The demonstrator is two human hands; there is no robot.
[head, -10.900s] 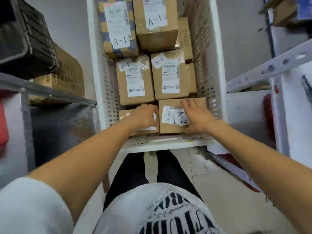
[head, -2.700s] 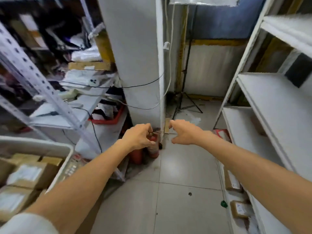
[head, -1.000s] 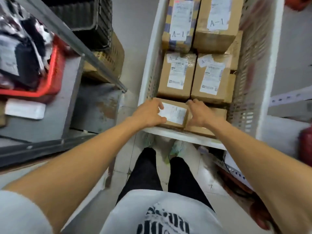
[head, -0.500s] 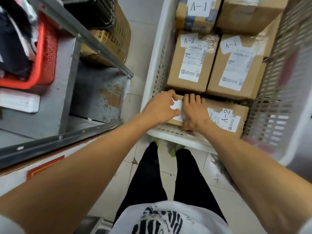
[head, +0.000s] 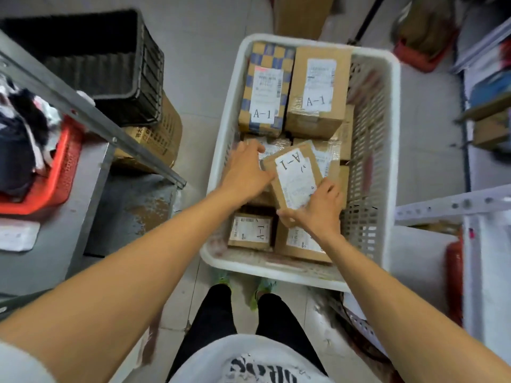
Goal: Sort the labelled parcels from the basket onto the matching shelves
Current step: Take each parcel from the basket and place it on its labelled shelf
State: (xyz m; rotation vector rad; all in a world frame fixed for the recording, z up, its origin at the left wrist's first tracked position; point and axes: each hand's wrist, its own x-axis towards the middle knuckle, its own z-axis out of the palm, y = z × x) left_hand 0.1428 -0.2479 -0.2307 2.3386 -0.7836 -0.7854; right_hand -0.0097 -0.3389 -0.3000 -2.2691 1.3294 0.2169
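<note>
Cardboard parcel (head: pixel 293 175): 1 | left hand (head: pixel 246 172), right hand (head: pixel 318 210): 2 gripping | basket (head: pixel 276 273): 1

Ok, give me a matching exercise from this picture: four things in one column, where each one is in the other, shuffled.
1 checked parcel
2 tilted parcel
3 black crate
4 red basket

a on a cardboard box
b gripped by the right hand
c far left corner of the white basket
d on the grey shelf, far left

Pairs: 1c, 2b, 3a, 4d.
</note>
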